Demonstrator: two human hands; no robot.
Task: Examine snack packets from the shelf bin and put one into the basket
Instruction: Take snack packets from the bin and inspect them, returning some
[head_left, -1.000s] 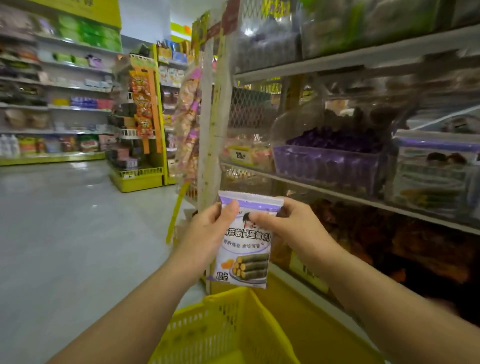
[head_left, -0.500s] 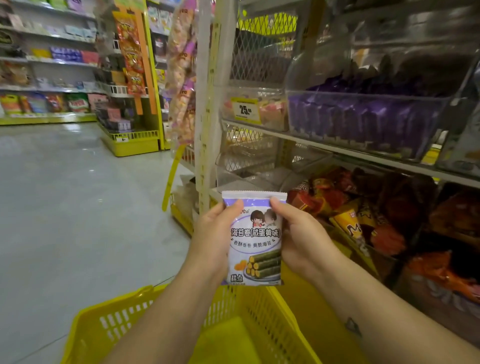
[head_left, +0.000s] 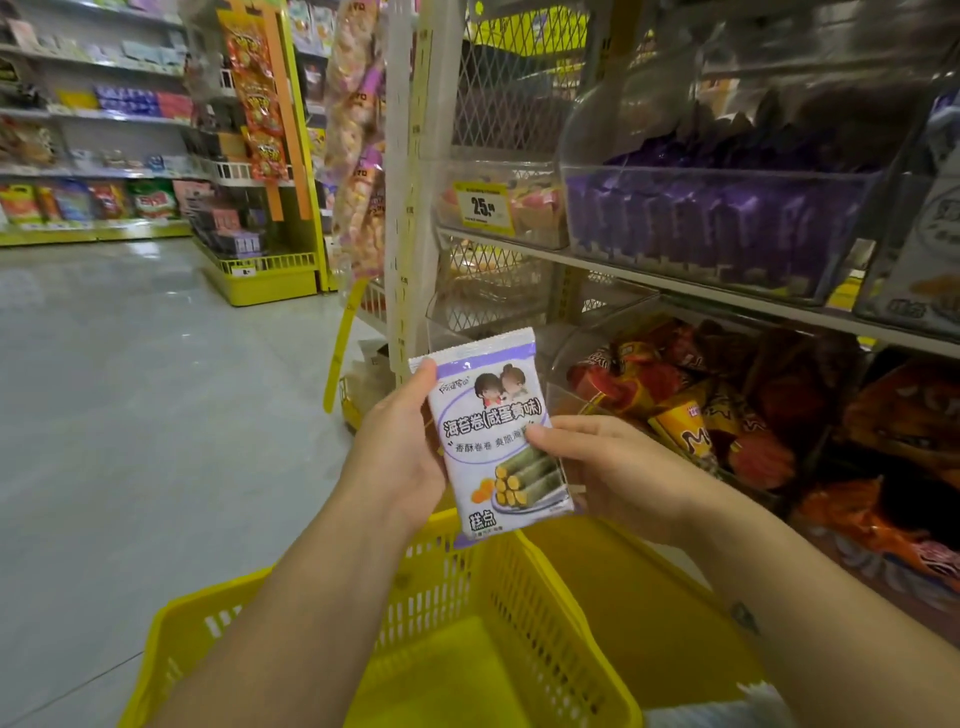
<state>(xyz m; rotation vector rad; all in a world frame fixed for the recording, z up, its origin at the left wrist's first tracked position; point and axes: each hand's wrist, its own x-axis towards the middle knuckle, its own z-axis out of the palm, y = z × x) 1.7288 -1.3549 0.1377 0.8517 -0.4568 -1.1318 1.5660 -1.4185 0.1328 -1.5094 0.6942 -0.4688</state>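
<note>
Presently, your left hand (head_left: 400, 457) and right hand (head_left: 613, 473) pinch the seaweed-roll packet (head_left: 493, 431) by its edges above the yellow basket (head_left: 467, 587), near its far rim; released here, it may glance onto the floor (head_left: 130, 415).

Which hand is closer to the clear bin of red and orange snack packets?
Right. The right hand is just left of the clear plastic bin; the left hand is farther left, beyond the white and purple snack packet.

Glossy foil-like snack packet (head_left: 496, 431), perforated yellow plastic basket (head_left: 467, 587), clear plastic bins (head_left: 727, 208).
</note>
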